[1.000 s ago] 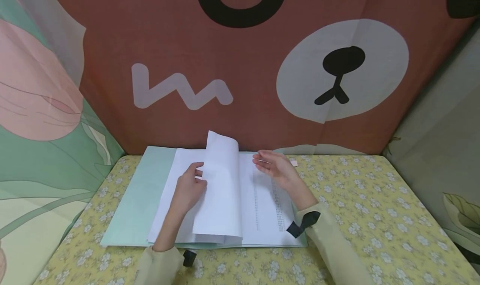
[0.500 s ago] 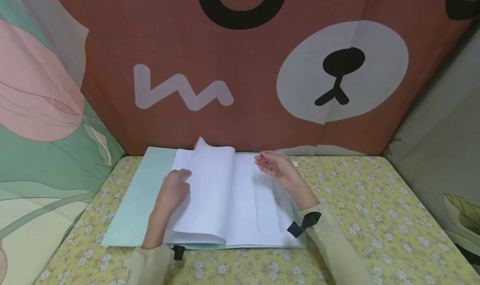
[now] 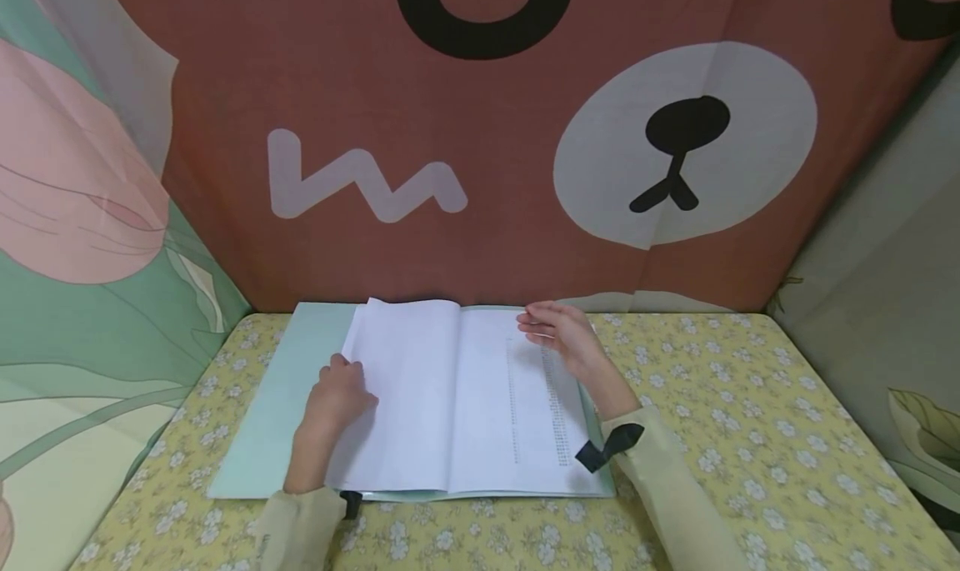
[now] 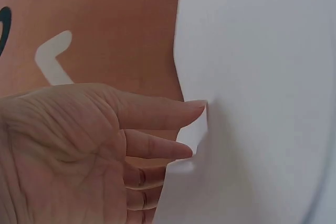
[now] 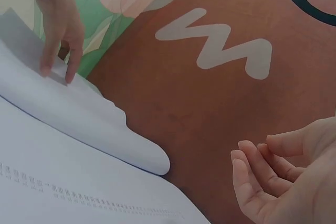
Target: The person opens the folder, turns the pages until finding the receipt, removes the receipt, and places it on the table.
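A pale green folder (image 3: 258, 438) lies spread on the table with a stack of white sheets in it. On the left side lies a turned page (image 3: 408, 388), blank on its visible face. The page on the right (image 3: 487, 396) bears narrow columns of small print. My left hand (image 3: 337, 403) pinches the outer edge of the turned page; in the left wrist view the page edge (image 4: 199, 129) creases between thumb and index finger. Over the upper right of the printed page hovers my right hand (image 3: 564, 338), its fingers loosely bent and holding nothing.
A yellow flowered cloth (image 3: 750, 438) covers the table. Behind it hangs a reddish-brown curtain (image 3: 510, 221) with a bear face, and patterned fabric (image 3: 82, 321) closes off the left side. A dark strap (image 3: 609, 448) sits at the right cuff.
The upright page has swung left and down onto the left side, with my left hand moving left and nearer along its edge. My right hand has barely shifted.
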A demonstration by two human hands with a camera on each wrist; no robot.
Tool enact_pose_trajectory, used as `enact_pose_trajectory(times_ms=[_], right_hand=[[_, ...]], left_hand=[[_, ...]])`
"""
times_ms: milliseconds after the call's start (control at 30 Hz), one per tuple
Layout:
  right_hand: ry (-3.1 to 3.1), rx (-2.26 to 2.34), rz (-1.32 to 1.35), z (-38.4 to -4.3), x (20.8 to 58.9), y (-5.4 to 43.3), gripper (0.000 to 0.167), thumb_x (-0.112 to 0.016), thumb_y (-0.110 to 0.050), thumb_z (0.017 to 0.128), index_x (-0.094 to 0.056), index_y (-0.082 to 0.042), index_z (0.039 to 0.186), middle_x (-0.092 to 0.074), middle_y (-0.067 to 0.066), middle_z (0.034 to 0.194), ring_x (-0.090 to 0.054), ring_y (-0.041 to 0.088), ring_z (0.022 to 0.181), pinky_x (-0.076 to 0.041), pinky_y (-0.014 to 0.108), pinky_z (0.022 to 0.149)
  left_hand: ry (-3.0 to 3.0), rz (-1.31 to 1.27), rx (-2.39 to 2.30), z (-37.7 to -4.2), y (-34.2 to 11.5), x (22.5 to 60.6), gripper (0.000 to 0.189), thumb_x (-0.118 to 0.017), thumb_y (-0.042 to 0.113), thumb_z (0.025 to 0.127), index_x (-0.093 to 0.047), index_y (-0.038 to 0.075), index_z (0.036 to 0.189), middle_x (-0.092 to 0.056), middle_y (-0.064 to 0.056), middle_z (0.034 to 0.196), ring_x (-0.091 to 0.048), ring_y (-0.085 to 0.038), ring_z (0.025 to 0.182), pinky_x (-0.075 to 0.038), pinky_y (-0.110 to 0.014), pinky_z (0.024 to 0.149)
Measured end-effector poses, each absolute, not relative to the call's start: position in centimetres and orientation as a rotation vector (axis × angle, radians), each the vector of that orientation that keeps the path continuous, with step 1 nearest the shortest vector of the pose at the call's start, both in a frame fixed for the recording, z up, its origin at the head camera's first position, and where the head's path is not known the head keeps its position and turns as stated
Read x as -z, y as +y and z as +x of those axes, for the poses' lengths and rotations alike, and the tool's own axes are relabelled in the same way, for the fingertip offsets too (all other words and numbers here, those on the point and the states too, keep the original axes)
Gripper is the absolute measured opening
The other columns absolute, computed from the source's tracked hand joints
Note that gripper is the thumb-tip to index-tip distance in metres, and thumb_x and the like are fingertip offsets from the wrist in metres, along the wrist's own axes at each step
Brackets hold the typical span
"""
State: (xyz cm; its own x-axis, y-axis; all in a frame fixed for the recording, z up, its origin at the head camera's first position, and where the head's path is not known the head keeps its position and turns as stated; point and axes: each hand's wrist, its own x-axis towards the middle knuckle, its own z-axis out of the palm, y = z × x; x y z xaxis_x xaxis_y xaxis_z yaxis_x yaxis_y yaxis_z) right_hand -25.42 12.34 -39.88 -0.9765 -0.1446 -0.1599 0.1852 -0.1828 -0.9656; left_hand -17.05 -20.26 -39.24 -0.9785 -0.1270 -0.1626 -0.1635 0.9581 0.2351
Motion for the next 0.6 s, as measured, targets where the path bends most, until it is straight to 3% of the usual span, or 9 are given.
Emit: enact_pose_trajectory(times_ms=[100, 200, 333, 400, 600], right_hand=[[1.916, 2.225, 0.049, -25.6, 40.1, 12.5, 0.031, -0.060, -0.011, 0.105, -0.058, 0.011, 0.127, -0.076, 0.005, 0.097, -0.074, 0.015, 0.089, -0.061, 0.026, 0.080], [1.995, 2.179, 0.050, -25.8, 40.3, 12.7, 0.036, -0.061, -0.014, 0.105, -0.058, 0.012, 0.129, -0.076, 0.009, 0.101, -0.074, 0.015, 0.090, -0.060, 0.025, 0.080], [2.156, 2.088, 0.087, -25.8, 40.5, 12.9, 0.034, -0.061, -0.017, 0.106, -0.061, 0.010, 0.127, -0.075, 0.014, 0.107, -0.073, 0.018, 0.092, -0.061, 0.028, 0.082], [2.244, 2.042, 0.111, -25.9, 40.7, 13.0, 0.032, -0.059, -0.018, 0.107, -0.064, 0.009, 0.125, -0.075, 0.017, 0.108, -0.073, 0.021, 0.093, -0.061, 0.032, 0.085], [2.459, 1.936, 0.085, -26.2, 41.5, 13.7, 0.031, -0.056, -0.015, 0.108, -0.067, 0.010, 0.123, -0.073, 0.022, 0.108, -0.072, 0.030, 0.098, -0.061, 0.038, 0.087]], left_hand=[[2.958, -0.212, -0.332, -17.1, -20.2, 39.9, 0.041, -0.077, 0.008, 0.088, -0.060, -0.018, 0.115, -0.049, -0.035, 0.116, -0.054, -0.044, 0.102, -0.054, -0.055, 0.088], [2.952, -0.167, -0.303, -17.2, -20.2, 40.3, 0.046, -0.076, 0.007, 0.089, -0.056, -0.018, 0.122, -0.042, -0.040, 0.133, -0.048, -0.052, 0.121, -0.048, -0.061, 0.101], [2.924, -0.028, -0.283, -17.7, -19.9, 40.7, 0.059, -0.071, 0.002, 0.093, -0.047, -0.013, 0.145, -0.022, -0.037, 0.161, -0.021, -0.056, 0.149, -0.030, -0.068, 0.116], [2.895, 0.051, -0.296, -17.9, -19.7, 40.9, 0.062, -0.064, -0.002, 0.097, -0.040, -0.009, 0.153, -0.018, -0.033, 0.166, -0.014, -0.054, 0.152, -0.025, -0.068, 0.118], [2.782, 0.126, -0.406, -17.9, -19.1, 41.6, 0.056, -0.045, -0.005, 0.103, -0.033, -0.005, 0.158, -0.024, -0.027, 0.166, -0.020, -0.050, 0.152, -0.026, -0.068, 0.117]])
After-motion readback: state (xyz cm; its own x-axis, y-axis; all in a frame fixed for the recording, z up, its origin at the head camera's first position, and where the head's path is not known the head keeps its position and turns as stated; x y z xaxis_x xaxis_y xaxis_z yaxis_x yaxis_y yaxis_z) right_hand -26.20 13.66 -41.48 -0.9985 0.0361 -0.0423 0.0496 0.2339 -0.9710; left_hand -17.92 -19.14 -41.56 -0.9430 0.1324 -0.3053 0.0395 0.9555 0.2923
